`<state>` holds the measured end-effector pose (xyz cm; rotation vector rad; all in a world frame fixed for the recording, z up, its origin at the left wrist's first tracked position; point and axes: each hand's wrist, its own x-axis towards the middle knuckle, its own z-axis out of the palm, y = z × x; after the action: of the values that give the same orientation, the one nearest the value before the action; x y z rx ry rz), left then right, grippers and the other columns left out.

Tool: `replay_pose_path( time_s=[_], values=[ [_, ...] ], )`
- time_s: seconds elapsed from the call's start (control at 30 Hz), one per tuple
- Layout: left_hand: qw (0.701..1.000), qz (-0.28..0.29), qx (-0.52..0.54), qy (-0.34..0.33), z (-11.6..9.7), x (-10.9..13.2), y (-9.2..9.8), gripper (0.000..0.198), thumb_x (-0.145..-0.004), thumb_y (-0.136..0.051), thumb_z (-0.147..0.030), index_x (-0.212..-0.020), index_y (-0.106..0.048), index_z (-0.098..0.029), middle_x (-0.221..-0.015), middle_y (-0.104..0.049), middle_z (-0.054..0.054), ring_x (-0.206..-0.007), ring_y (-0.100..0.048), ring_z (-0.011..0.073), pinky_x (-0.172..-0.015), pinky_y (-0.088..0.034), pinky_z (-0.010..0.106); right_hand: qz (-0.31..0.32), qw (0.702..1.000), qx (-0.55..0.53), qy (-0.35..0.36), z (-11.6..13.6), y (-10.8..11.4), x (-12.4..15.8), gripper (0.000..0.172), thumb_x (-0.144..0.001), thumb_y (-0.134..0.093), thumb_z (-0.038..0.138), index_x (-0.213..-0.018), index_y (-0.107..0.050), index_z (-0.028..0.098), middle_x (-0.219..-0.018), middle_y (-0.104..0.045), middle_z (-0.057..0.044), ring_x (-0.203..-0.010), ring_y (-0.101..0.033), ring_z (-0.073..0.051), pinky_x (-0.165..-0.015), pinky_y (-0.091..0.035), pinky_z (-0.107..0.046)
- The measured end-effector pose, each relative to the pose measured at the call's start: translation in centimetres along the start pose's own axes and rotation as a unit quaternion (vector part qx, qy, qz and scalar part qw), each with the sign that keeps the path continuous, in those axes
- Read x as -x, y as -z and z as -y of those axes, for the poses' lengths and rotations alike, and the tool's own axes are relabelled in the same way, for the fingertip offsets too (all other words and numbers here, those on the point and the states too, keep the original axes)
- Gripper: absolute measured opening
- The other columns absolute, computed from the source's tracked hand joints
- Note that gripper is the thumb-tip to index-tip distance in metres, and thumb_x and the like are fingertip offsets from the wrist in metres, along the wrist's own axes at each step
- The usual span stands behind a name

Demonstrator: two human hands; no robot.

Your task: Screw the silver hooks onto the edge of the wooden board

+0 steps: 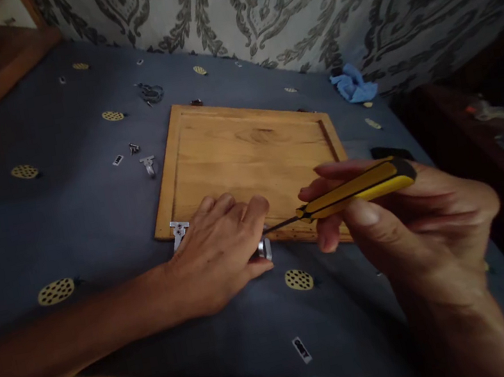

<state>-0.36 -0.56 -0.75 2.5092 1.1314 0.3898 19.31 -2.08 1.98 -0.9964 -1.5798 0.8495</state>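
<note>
A framed wooden panel (246,157), perhaps a cabinet door, lies flat on the blue cloth. Over its near edge is my left hand (217,253), fingers curled and thumb against a metal hinge (265,250) that shows only partly. Another silvery hinge (180,229) sits on the panel's near left corner, partly behind that hand. My right hand (425,229) is closed around a yellow and black screwdriver (354,190). Its shaft points left, the tip reaching the hinge beside my left fingers; the exact contact point is hidden.
Left of the panel lie a loose metal plate (148,166) and a few screws (134,149). Dark small hardware (150,93) lies farther back. A crumpled blue rag (354,84) is by the patterned wall. Tools (494,110) rest on a dark surface at the right.
</note>
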Motion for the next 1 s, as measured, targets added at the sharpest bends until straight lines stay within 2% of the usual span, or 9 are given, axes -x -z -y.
replay_pose_path(
  time_s=[0.1,0.27,0.33,0.43,0.53,0.87,1.0],
  values=[
    [1.0,0.007,0.001,0.001,-0.1,0.0,0.1,0.046,-0.083,-0.081,-0.035,-0.113,-0.052,-0.016,-0.099,-0.065,0.006,-0.103,-0.058,0.0279,-0.089,-0.044,0.04,-0.02,0.999,0.023,0.035,0.0,-0.4,0.1,0.01,-0.087,-0.079,0.029,-0.094,-0.078,0.024,-0.091,-0.076,-0.004,-0.051,-0.064,-0.014,-0.047,-0.059,-0.032],
    [1.0,0.008,0.005,0.005,0.0,0.0,0.1,0.04,-0.083,-0.08,-0.035,-0.108,-0.052,-0.018,-0.097,-0.064,0.005,-0.102,-0.059,0.0278,-0.089,-0.044,0.04,-0.151,0.985,0.013,0.08,-0.2,-1.2,0.0,0.007,-0.089,-0.076,0.024,-0.092,-0.077,0.018,-0.088,-0.073,-0.006,-0.061,-0.068,-0.017,-0.041,-0.056,-0.028],
    [1.0,0.003,0.01,0.002,0.0,0.0,0.0,0.04,-0.084,-0.079,-0.035,-0.108,-0.052,-0.018,-0.097,-0.064,0.005,-0.102,-0.059,0.0276,-0.089,-0.044,0.04,-0.174,0.98,0.016,0.093,-0.3,-1.3,0.0,0.007,-0.088,-0.076,0.023,-0.087,-0.077,0.016,-0.086,-0.072,-0.007,-0.061,-0.067,-0.016,-0.039,-0.054,-0.028],
    [1.0,-0.001,0.009,0.0,0.1,0.1,0.0,0.041,-0.083,-0.08,-0.035,-0.108,-0.052,-0.018,-0.097,-0.064,0.005,-0.102,-0.059,0.0277,-0.089,-0.044,0.04,-0.144,0.986,0.025,0.074,-0.3,-1.1,0.1,0.004,-0.088,-0.076,0.022,-0.09,-0.075,0.019,-0.087,-0.074,-0.004,-0.052,-0.063,-0.014,-0.038,-0.053,-0.028],
    [1.0,-0.002,0.005,-0.003,0.1,0.1,0.0,0.042,-0.083,-0.08,-0.035,-0.108,-0.052,-0.018,-0.097,-0.065,0.005,-0.101,-0.059,0.0276,-0.088,-0.044,0.04,-0.11,0.992,0.009,0.064,-0.5,-1.0,0.3,0.009,-0.086,-0.076,0.016,-0.093,-0.072,0.02,-0.091,-0.075,-0.003,-0.052,-0.064,-0.013,-0.04,-0.055,-0.025],
    [1.0,-0.003,0.006,-0.001,0.2,0.1,-0.1,0.037,-0.085,-0.077,-0.035,-0.106,-0.052,-0.019,-0.098,-0.065,0.005,-0.1,-0.058,0.0265,-0.087,-0.043,0.039,-0.091,0.994,0.022,0.059,-1.0,-0.7,0.5,0.016,-0.084,-0.077,0.013,-0.096,-0.071,0.022,-0.093,-0.075,-0.003,-0.062,-0.069,-0.015,-0.043,-0.057,-0.026],
    [1.0,0.002,0.007,0.002,0.1,0.1,0.0,0.037,-0.084,-0.078,-0.035,-0.106,-0.053,-0.018,-0.098,-0.065,0.005,-0.1,-0.057,0.0266,-0.087,-0.042,0.038,-0.063,0.995,-0.004,0.079,-0.9,-0.8,0.1,0.018,-0.081,-0.079,0.01,-0.092,-0.07,0.022,-0.085,-0.074,-0.001,-0.052,-0.065,-0.012,-0.042,-0.055,-0.024]
  ],
)
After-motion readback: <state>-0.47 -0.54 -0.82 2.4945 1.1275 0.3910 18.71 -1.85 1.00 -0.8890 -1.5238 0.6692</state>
